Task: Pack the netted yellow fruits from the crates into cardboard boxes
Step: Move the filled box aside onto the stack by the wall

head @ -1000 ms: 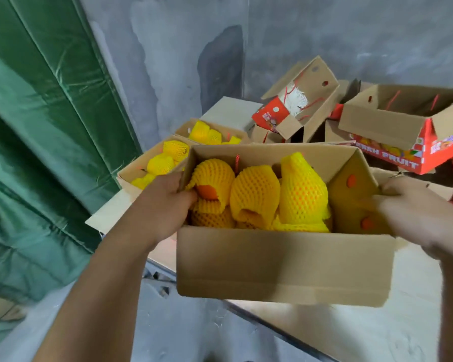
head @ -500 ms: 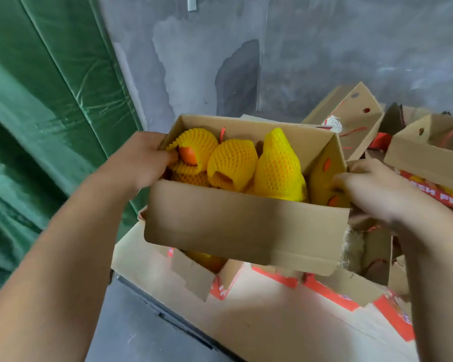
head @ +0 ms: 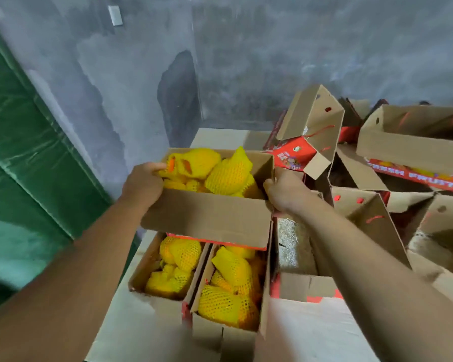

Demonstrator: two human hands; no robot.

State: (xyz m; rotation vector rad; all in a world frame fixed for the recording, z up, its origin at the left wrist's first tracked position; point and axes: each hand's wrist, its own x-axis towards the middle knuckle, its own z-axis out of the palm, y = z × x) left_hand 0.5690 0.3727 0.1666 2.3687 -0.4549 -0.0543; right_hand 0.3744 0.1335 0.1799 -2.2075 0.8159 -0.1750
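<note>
Currently, one open cardboard box (head: 209, 218) is being held in the air by both hands, its plain brown near wall facing the camera and a red strip showing along its lower edge. It is carrying netted yellow fruits (head: 228, 173), each wrapped in yellow foam mesh, with orange skin showing through gaps at the left end. Directly below it, two more filled boxes are sitting side by side: a left packed box (head: 139, 278) and a right packed box (head: 264, 304), both showing the same mesh-wrapped fruit. To the right, empty red-printed boxes (head: 413, 142) are lying tumbled with flaps open; one is showing pale shredded filler (head: 287, 241). All are resting on flat cardboard sheeting (head: 131, 333). A grey stained concrete wall (head: 272, 61) is standing behind, and a green tarpaulin (head: 19, 142) is hanging at left.

The left hand (head: 143, 185) is gripping the box's left end, fingers curling over the rim against the fruit. The right hand (head: 285, 192) is gripping the right end, fingers wrapping round the corner. Both forearms are reaching forward.
</note>
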